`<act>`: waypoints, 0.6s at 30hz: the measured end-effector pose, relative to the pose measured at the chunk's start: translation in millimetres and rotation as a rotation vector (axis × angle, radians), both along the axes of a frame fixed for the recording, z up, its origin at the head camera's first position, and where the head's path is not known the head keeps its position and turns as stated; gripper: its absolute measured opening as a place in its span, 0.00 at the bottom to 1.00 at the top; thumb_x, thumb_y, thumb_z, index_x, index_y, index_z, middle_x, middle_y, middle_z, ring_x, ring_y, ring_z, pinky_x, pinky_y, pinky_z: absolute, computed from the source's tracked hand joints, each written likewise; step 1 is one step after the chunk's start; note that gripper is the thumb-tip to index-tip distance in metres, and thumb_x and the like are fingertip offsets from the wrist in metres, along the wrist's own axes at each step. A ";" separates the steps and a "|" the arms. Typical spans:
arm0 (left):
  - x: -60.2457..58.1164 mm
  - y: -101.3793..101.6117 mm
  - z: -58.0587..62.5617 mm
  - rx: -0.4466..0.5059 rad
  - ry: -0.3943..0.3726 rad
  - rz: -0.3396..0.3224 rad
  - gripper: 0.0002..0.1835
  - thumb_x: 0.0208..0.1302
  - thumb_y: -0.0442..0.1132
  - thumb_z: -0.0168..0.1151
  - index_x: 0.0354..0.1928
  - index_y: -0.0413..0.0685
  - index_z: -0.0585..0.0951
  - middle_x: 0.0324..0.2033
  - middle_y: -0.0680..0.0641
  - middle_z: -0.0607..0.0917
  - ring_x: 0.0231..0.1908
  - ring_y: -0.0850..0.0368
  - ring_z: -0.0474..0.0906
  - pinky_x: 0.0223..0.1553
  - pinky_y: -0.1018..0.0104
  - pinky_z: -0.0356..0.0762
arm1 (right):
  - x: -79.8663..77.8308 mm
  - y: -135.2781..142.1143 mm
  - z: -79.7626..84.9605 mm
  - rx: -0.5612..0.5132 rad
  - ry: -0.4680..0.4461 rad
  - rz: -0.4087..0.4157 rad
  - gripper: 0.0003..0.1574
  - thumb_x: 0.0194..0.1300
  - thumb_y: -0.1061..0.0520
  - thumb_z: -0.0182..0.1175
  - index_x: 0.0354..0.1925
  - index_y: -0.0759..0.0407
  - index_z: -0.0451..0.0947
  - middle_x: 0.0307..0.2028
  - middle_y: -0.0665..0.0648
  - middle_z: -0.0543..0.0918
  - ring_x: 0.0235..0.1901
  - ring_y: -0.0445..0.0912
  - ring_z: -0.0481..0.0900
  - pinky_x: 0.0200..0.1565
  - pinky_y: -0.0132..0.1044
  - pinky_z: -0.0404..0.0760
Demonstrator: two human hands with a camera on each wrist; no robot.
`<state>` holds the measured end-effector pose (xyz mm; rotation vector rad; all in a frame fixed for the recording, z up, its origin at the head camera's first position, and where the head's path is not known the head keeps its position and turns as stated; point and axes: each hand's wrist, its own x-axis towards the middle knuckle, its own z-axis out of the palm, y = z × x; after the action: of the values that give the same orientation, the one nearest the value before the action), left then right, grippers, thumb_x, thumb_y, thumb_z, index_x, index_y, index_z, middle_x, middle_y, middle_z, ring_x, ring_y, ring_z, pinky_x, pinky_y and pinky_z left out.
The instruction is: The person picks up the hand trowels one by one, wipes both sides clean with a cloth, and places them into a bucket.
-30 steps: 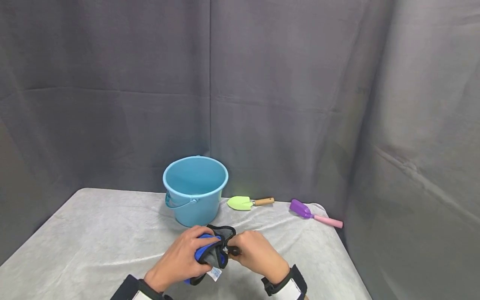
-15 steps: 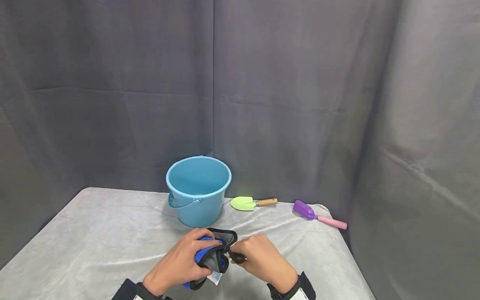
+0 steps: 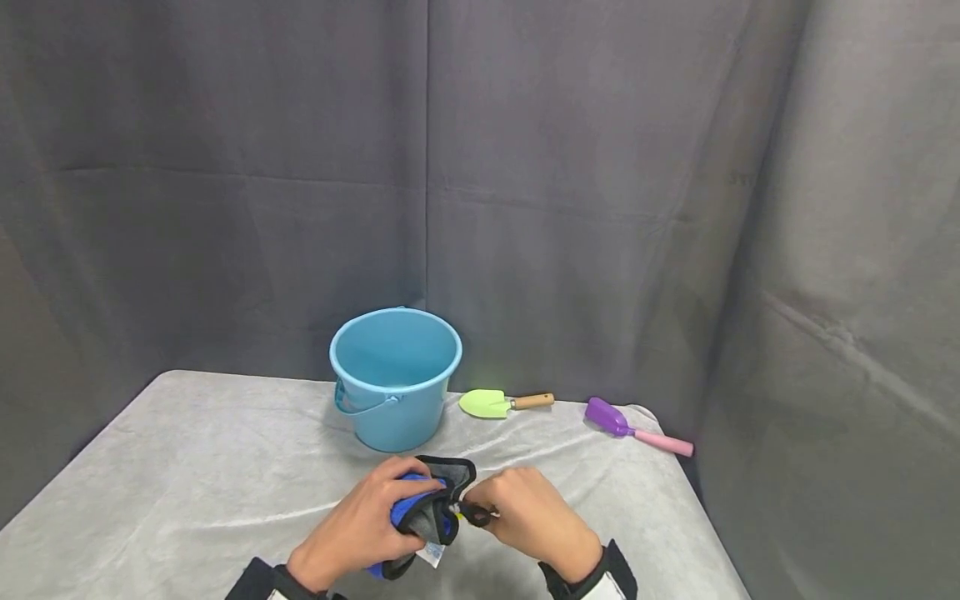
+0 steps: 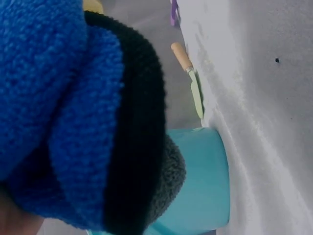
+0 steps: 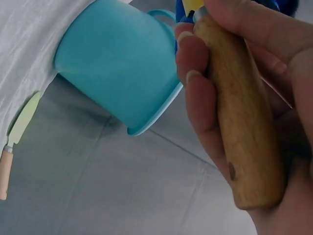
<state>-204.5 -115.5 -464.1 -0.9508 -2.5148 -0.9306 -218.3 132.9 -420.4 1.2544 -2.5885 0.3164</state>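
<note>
In the head view my left hand (image 3: 362, 518) grips a folded blue and grey cloth (image 3: 427, 521) with black edging and a white label. The cloth bunches around the front of a small tool with a wooden handle (image 5: 239, 107). Fingers and thumb of my right hand (image 3: 531, 518) curl around that handle. In the right wrist view a metal collar and a bit of yellow (image 5: 192, 6) show at the handle's top, beside the cloth; the rest of the tool's head is hidden. Blue and black folds fill the left part of the left wrist view.
Just beyond the hands stands a light blue bucket (image 3: 397, 417), upright, its handle hanging down. A green trowel (image 3: 486, 404) with a wooden handle lies right of it. Farther right is a purple scoop (image 3: 609, 417) with a pink handle. Grey curtains (image 3: 570, 192) surround the white-covered table (image 3: 187, 467).
My right hand has shifted slightly right and toward me, keeping its grip on the handle. The left hand and cloth have hardly moved. The head view has shifted a little.
</note>
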 end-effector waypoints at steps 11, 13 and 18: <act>-5.7 -10.9 -2.1 0.012 -0.110 -0.023 0.28 0.47 0.35 0.79 0.55 0.50 0.87 0.47 0.57 0.79 0.47 0.59 0.77 0.48 0.61 0.81 | -6.5 8.8 2.6 0.006 -0.054 -0.056 0.09 0.51 0.59 0.78 0.28 0.49 0.86 0.17 0.38 0.73 0.20 0.31 0.64 0.25 0.26 0.67; -6.8 -12.4 -2.4 0.022 -0.121 -0.035 0.28 0.47 0.34 0.79 0.55 0.50 0.87 0.47 0.56 0.79 0.47 0.58 0.77 0.48 0.62 0.80 | -7.1 10.4 3.5 -0.002 -0.067 -0.064 0.09 0.51 0.59 0.78 0.30 0.50 0.87 0.19 0.39 0.76 0.21 0.32 0.66 0.26 0.27 0.70; -9.9 -15.5 -3.3 0.021 -0.129 -0.039 0.28 0.47 0.34 0.79 0.55 0.51 0.87 0.47 0.56 0.80 0.46 0.58 0.77 0.46 0.63 0.80 | -8.0 13.6 3.8 -0.010 -0.079 -0.088 0.09 0.51 0.59 0.79 0.32 0.49 0.88 0.24 0.39 0.81 0.23 0.32 0.70 0.28 0.29 0.73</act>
<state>-214.4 -131.0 -467.4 -0.9657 -2.5947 -1.0601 -226.4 146.5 -416.6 1.1423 -2.6959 0.3680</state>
